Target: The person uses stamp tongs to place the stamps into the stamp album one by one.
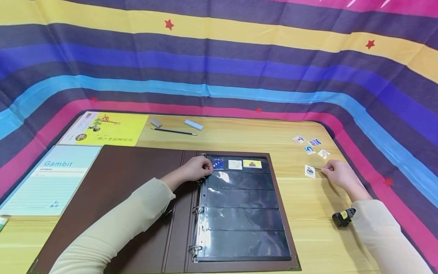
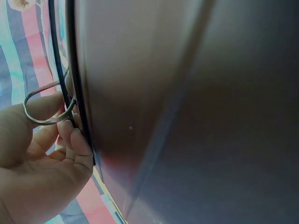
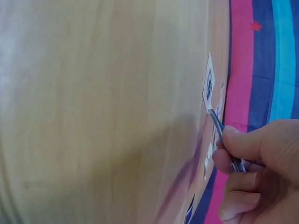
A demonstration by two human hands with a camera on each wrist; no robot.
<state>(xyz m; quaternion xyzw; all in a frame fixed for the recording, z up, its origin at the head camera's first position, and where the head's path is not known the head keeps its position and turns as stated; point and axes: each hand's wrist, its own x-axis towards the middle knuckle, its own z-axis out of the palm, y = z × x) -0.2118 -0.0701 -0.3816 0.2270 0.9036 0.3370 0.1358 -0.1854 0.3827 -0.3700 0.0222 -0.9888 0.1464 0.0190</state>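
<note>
My right hand [image 1: 342,177] grips metal tweezers [image 3: 218,126] between thumb and fingers. At their tips is a white-bordered stamp [image 1: 310,171] with a dark figure, held over the right side of the table. A stamp album [image 1: 137,167] with a brown cover lies open, showing a black pocket page [image 1: 241,198] on metal rings. At the page's upper inner corner, my left hand [image 1: 196,168] pinches the edge, its fingers beside a ring [image 2: 49,123]. In the top pocket sit a dark blue stamp [image 1: 218,164], a pale stamp [image 1: 235,164] and a yellow stamp [image 1: 252,164].
Several loose stamps [image 1: 309,150] lie at the back right. Behind the album are a pencil [image 1: 174,131], a white eraser [image 1: 193,125] and a small grey block [image 1: 156,123]. A yellow book [image 1: 126,131] and a pale Gambit notebook [image 1: 51,182] lie left. Striped cloth surrounds the table.
</note>
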